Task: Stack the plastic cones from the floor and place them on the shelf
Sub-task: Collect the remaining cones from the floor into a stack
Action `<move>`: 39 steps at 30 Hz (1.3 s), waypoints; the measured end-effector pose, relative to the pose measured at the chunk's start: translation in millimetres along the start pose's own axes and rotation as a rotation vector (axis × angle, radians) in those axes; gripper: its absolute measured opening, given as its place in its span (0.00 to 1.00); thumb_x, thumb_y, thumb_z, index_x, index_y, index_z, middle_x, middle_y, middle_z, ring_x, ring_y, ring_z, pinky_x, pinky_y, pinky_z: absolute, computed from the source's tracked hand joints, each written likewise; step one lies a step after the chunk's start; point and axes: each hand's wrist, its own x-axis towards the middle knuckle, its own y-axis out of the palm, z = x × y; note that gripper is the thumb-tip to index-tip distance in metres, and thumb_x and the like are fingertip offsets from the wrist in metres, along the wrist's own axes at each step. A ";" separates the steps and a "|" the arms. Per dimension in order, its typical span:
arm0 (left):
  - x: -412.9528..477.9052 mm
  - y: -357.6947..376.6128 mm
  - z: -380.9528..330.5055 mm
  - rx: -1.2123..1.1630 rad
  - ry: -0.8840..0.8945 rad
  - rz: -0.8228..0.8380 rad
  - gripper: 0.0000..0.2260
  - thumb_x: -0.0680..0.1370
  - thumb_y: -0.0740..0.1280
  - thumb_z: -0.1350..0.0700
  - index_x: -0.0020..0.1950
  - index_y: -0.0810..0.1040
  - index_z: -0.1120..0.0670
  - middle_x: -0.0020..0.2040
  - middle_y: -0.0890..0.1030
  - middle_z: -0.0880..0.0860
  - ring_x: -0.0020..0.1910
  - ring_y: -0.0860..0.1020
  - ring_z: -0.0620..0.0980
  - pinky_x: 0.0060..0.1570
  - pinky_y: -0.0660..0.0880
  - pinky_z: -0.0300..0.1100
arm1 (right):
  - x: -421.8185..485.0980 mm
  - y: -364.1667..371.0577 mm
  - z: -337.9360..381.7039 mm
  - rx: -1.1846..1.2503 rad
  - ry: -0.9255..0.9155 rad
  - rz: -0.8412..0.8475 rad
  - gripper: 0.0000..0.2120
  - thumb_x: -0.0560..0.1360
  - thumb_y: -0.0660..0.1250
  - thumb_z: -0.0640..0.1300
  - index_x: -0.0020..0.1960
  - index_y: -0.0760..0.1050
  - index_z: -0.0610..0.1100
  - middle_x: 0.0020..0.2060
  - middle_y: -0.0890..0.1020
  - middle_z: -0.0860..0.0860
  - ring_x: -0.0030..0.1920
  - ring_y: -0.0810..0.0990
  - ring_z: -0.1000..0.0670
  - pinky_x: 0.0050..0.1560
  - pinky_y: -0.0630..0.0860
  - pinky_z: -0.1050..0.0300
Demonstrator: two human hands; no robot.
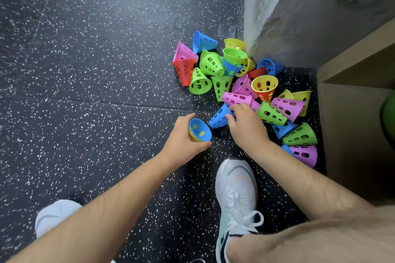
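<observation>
A heap of perforated plastic cones (245,83) in pink, green, blue, yellow and red lies on the speckled floor by the wall corner. My left hand (181,141) holds a short stack (199,130): a blue cone nested inside a yellow one, open end up. My right hand (245,121) reaches into the near edge of the heap, its fingers closing around a blue cone (219,117) lying on its side, with a pink cone (236,98) just beyond the fingertips.
A wooden shelf unit (350,126) stands at the right with a green object (388,117) inside. A grey concrete wall (299,17) rises behind the heap. My white shoes (235,200) stand on the black speckled floor (85,70), which stretches left.
</observation>
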 end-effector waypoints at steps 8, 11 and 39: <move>11.0 -3.4 4.5 -0.102 -0.061 -0.029 0.33 0.69 0.82 0.49 0.68 0.69 0.48 0.65 0.70 0.47 0.58 0.73 0.37 0.55 0.67 0.31 | -2.5 1.6 8.8 0.147 -0.093 -0.155 0.08 0.81 0.65 0.47 0.57 0.80 0.47 0.48 0.78 0.51 0.53 0.76 0.46 0.52 0.71 0.53; 13.9 -3.9 1.4 -0.148 -0.061 -0.055 0.31 0.69 0.82 0.50 0.65 0.69 0.47 0.59 0.77 0.45 0.53 0.76 0.37 0.47 0.70 0.28 | -9.0 -5.0 14.6 0.295 -0.154 -0.246 0.08 0.81 0.66 0.44 0.57 0.80 0.44 0.51 0.75 0.52 0.55 0.75 0.52 0.55 0.70 0.62; 12.3 6.8 -23.7 -0.421 -0.003 0.014 0.31 0.70 0.82 0.48 0.68 0.71 0.43 0.57 0.82 0.46 0.50 0.81 0.43 0.51 0.79 0.41 | 8.0 -35.3 -20.8 -0.334 0.135 -0.201 0.19 0.78 0.63 0.59 0.56 0.80 0.45 0.54 0.80 0.47 0.57 0.73 0.42 0.57 0.71 0.45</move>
